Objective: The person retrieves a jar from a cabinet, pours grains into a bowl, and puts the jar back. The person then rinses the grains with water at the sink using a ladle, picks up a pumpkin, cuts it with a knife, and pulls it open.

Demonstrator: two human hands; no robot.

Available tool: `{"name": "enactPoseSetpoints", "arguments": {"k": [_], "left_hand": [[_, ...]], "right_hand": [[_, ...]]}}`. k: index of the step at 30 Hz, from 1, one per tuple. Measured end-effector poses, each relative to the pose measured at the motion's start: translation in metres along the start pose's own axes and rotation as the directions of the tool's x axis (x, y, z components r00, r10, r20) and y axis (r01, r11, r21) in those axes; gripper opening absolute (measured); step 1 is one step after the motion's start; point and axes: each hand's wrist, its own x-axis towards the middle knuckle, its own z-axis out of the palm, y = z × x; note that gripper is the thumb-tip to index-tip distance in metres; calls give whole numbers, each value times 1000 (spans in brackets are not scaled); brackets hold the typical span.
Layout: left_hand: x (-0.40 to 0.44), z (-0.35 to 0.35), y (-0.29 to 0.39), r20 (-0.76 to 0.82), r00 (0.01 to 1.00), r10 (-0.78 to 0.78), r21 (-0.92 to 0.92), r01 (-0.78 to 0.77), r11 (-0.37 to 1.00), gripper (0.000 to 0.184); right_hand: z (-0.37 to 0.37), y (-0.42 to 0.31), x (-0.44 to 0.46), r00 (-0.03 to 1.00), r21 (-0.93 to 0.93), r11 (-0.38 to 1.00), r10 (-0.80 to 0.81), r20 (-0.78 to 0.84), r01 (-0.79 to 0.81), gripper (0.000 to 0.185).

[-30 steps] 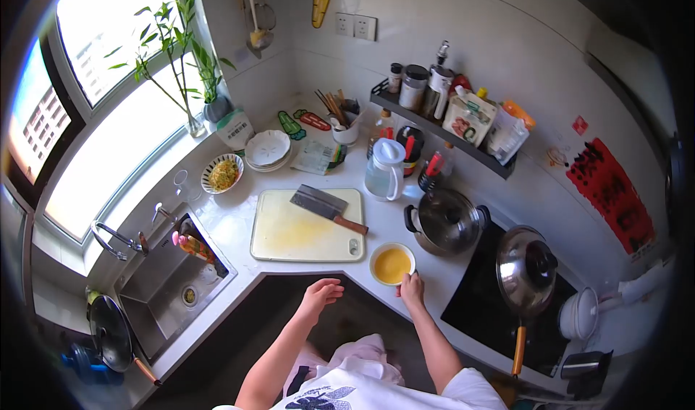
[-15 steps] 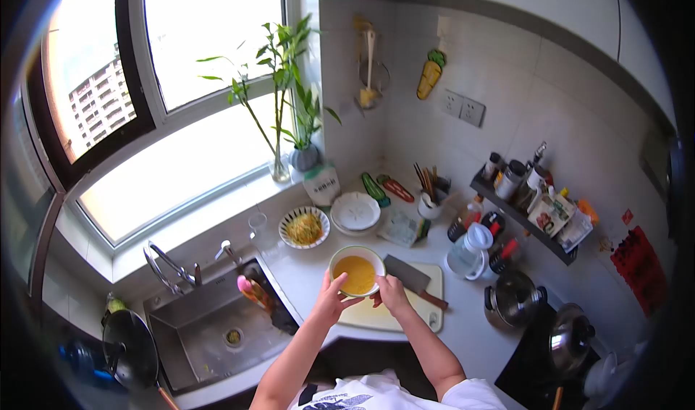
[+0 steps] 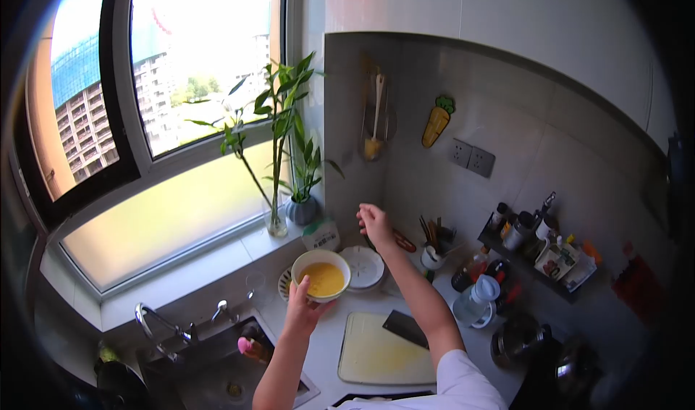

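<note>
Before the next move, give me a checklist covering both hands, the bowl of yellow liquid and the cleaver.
1. Bowl held: ok, the left hand has it alone.
2. Yellow liquid inside the rim: ok, no spill visible.
3. Right hand empty: cannot tell; nothing shows, but the fingers curl out of view.
4. Cleaver away from both hands: ok, its blade lies on the cutting board.
5. Striped bowl in clear view: not ok, the held bowl mostly hides it.

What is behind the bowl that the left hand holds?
Behind the bowl, a striped dish shows at left and white plates at right; the striped dish's middle is covered.
</note>
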Motion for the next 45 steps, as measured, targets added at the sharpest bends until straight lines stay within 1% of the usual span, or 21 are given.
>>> {"name": "enactPoseSetpoints", "arguments": {"k": [2,4,6,8,13,17,20,23,27,30,32,33,34,35,37,39,40,41,42,44,45], "left_hand": [[17,6,6,12,1000,17,-6,-17,1000,59],[38,2,9,30,999,-32,-68,34,997,59],[51,14,14,-1,1000,-24,-67,24,997,59],[58,29,19,-46,998,39,-5,-39,999,59],[89,32,11,-77,997,19,-43,-22,999,59],[95,37,6,-56,998,13,-11,-13,1000,61],[97,29,0,-16,1000,8,12,-8,1000,62],[91,23,-4,-25,999,-30,-14,30,999,63],[68,21,1,-38,999,16,-28,-17,999,64],[42,7,6,-29,999,-16,-36,15,999,57],[22,-4,10,-42,999,13,-28,-14,999,59],[8,-4,14,-98,995,10,-24,-12,1000,60],[-3,-8,18,-137,990,11,-42,-17,999,60],[-16,-14,20,-144,989,23,-28,-27,999,59],[-39,-42,22,-125,992,28,-15,-30,999,59],[-66,-65,27,-168,985,41,-9,-44,999,58],[-79,-82,27,-171,984,46,-13,-49,999,59],[-93,-97,27,-170,982,79,-23,-84,996,58],[-110,-107,33,-158,983,90,-29,-96,995,58],[-136,-144,29,-208,975,77,-111,-102,989,60],[-153,-155,32,-265,962,71,-137,-110,985,60]], "right_hand": [[-7,3,74,980,-113,989,-109,-168,91,22],[-17,8,149,794,-374,852,-496,-351,367,22],[-27,-8,201,795,-384,893,-403,-453,234,23],[-33,-11,241,746,-508,851,-424,-514,134,26],[-36,-1,290,723,-506,861,-379,-578,47,24],[-43,9,300,769,-581,812,-403,-496,51,26],[-47,-12,295,854,-585,807,-356,-378,78,28],[-49,-21,298,810,-489,866,-359,-464,104,29],[-58,-34,285,736,-401,897,-397,-549,185,29],[-68,-40,253,759,-393,868,-470,-450,304,28],[-66,-34,219,811,-211,884,-468,-351,418,24],[-66,-33,192,874,-241,898,-423,-238,369,21],[-59,-26,163,916,-130,926,-371,-150,354,18],[-50,-37,118,975,-18,976,-218,-29,218,12],[-34,-42,44,978,17,999,37,204,-41,9],[-22,-26,-18,881,195,949,138,453,-249,26],[-15,-18,-48,810,297,877,157,564,-377,36],[-8,-6,-76,721,392,717,220,657,-576,44],[-1,-1,-106,672,413,640,225,705,-648,44],[20,11,-150,591,303,625,323,739,-720,41],[34,11,-171,600,261,663,352,719,-702,37]]}}
